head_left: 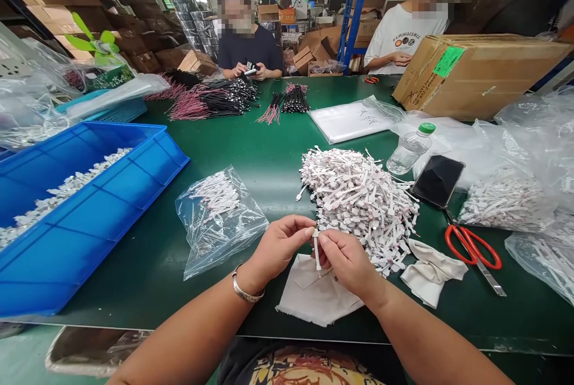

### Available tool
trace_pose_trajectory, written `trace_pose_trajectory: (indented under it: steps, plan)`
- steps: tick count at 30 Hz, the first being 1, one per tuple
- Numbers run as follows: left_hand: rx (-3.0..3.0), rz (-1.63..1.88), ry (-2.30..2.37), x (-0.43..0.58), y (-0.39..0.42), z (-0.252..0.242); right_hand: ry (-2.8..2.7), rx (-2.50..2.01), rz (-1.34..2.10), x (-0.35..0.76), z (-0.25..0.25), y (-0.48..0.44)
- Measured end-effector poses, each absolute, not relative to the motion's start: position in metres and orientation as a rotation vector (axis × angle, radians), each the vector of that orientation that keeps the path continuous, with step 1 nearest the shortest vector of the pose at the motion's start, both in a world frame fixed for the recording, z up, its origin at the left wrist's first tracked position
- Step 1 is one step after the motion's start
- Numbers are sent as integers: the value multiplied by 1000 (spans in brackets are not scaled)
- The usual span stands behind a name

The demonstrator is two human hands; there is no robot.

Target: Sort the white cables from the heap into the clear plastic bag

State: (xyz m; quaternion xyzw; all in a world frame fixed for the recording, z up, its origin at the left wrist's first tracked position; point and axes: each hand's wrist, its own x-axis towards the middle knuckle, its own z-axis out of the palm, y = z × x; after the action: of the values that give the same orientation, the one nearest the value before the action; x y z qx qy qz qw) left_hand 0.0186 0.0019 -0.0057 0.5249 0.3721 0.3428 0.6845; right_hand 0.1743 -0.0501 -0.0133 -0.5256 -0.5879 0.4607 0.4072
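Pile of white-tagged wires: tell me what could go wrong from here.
The white-tagged wire pinched between the left hand and right hand could catch neighbouring strands in the tangled pile, perhaps dragging some loose. The water bottle stands close beside that pile, so a knock might wet the wires.

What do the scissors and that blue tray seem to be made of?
The scissors look like glossy red plastic handles on a steel blade, judging by the moulded shine and grey metallic sheen. The blue tray seems rigid moulded plastic: smooth, evenly coloured, ribbed walls.
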Motion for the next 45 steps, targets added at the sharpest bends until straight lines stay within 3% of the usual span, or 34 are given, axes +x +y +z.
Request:
trace_pose_trajectory:
  steps: [7,19,27,45]
  plan:
    - [1163,805,860,20,1,-5,-1288,-1237,1401,173,-13,-50]
    - [1224,762,849,23,0,-6,-1532,-1260,1232,170,-13,-51]
    - [1159,822,990,23,1,-6,-1467,-1153,1439,165,-9,-52]
    - [1125,873,949,21,2,-6,-1559,-1170,1292,167,-8,-52]
